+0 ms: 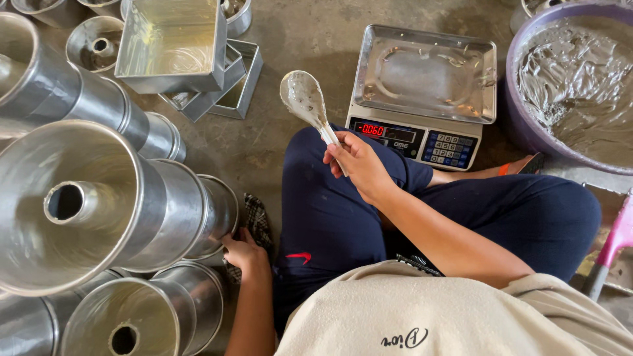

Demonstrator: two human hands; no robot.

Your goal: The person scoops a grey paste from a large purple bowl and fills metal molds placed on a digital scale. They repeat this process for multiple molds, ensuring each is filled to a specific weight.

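My right hand (359, 165) grips the handle of a white spoon (304, 99) smeared with grey batter, held up over my knee in front of a digital scale (422, 92). The scale carries a shiny metal tray and its red display is lit. My left hand (242, 252) reaches down to the left and holds the rim of a stacked metal tube cake pan (214, 217). I sit cross-legged in dark blue trousers.
Stacks of round tube pans (72, 204) lie on their sides at the left. Square metal pans (173, 46) sit at the top. A large purple bowl (521, 125) of grey batter stands at the right, with a pink-handled tool (613, 244) below it.
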